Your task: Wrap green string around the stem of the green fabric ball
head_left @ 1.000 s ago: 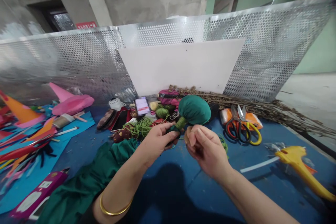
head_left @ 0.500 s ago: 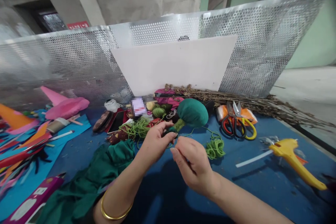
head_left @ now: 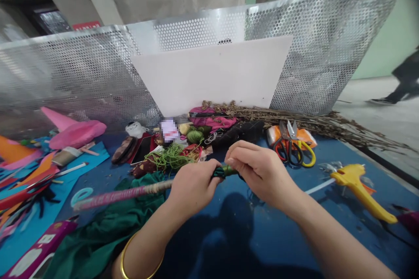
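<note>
Stick (head_left: 124, 197) gripped in my closed left hand (head_left: 195, 185). Right hand (head_left: 266, 172) curled, fingertips pinching green wrapping (head_left: 228, 170) just beside left. Green cloth (head_left: 94, 235) under left forearm; scissors (head_left: 291, 130) beyond right hand.

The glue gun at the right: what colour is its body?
Yellow; the glue gun shows best in the head view.

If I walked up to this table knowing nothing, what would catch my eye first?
Probably the bright yellow glue gun, lying at the right of the blue table, and the pink pointed hat at the far left. Between them, in front, the left hand grips a pink-and-tan stick, with the right hand at its green part.
</note>
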Tool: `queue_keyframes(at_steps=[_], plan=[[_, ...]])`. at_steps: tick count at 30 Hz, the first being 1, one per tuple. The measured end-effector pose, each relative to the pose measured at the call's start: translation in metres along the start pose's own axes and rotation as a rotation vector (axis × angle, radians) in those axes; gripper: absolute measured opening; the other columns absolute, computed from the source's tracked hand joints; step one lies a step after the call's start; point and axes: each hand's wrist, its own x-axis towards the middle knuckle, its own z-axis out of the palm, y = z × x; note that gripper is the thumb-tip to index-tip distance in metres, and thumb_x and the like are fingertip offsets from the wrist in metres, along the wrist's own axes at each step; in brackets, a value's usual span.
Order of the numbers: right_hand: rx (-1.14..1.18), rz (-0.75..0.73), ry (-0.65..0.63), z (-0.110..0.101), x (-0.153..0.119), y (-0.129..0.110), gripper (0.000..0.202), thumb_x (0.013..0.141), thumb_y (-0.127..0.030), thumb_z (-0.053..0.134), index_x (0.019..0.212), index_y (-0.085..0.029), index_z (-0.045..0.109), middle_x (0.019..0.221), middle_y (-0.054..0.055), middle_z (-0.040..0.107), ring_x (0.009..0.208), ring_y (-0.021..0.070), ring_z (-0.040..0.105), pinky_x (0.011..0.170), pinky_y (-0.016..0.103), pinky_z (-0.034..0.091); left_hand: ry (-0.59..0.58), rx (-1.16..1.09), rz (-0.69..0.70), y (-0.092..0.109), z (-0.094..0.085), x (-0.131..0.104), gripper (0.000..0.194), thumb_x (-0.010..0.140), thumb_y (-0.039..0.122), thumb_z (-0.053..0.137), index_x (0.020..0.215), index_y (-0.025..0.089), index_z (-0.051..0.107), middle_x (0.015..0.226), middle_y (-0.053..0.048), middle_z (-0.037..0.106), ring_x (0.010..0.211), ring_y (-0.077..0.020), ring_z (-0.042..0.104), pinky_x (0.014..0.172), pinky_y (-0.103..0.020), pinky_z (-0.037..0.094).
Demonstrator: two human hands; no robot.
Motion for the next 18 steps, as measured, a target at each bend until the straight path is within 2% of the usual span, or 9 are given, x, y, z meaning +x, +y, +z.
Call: queue_keyframes(at_steps=[5, 11, 15, 18], plan=[[-0.157, 0.041, -0.036, -0.005, 0.002, 0.009, 0.028, 0.095, -0.021, 0.048, 0.068, -0.019, 0.054, 0.077, 0.003, 0.059, 0.065, 0.0128, 0.052, 0.059, 0.024, 0.036, -0.066, 0.077, 0.154, 0.005, 0.006, 0.0, 0.012, 0.088, 0.024, 0.056, 0.097, 0.019, 0.061, 0.083, -0.006, 0.072, 0.078, -0.0272, 0.069, 0.063, -0.034, 0.048], [-0.204, 0.088, -0.134, -0.004, 0.007, 0.028, 0.029, 0.092, -0.022, 0.056, 0.064, -0.018, 0.054, 0.069, 0.0, 0.055, 0.061, 0.0122, 0.048, 0.057, 0.025, 0.031, -0.049, 0.179, 0.382, 0.009, 0.014, -0.001, 0.007, 0.087, 0.019, 0.054, 0.089, 0.016, 0.06, 0.074, -0.007, 0.068, 0.071, -0.0271, 0.067, 0.06, -0.035, 0.049], [0.111, 0.237, -0.239, -0.007, 0.01, 0.051, 0.027, 0.087, -0.02, 0.059, 0.061, -0.018, 0.058, 0.067, 0.001, 0.06, 0.064, 0.0137, 0.052, 0.062, 0.026, 0.036, -0.039, 0.158, 0.452, 0.007, 0.015, -0.002, 0.013, 0.088, 0.015, 0.048, 0.095, 0.018, 0.06, 0.079, -0.006, 0.069, 0.073, -0.0248, 0.067, 0.062, -0.033, 0.049], [0.307, 0.305, -0.321, -0.006, 0.011, 0.067, 0.024, 0.086, -0.027, 0.059, 0.064, -0.017, 0.062, 0.066, 0.001, 0.062, 0.064, 0.0135, 0.055, 0.062, 0.025, 0.041, -0.034, 0.106, 0.472, 0.004, 0.013, -0.003, 0.016, 0.086, 0.017, 0.052, 0.101, 0.018, 0.059, 0.086, -0.007, 0.071, 0.077, -0.0256, 0.067, 0.064, -0.035, 0.05]])
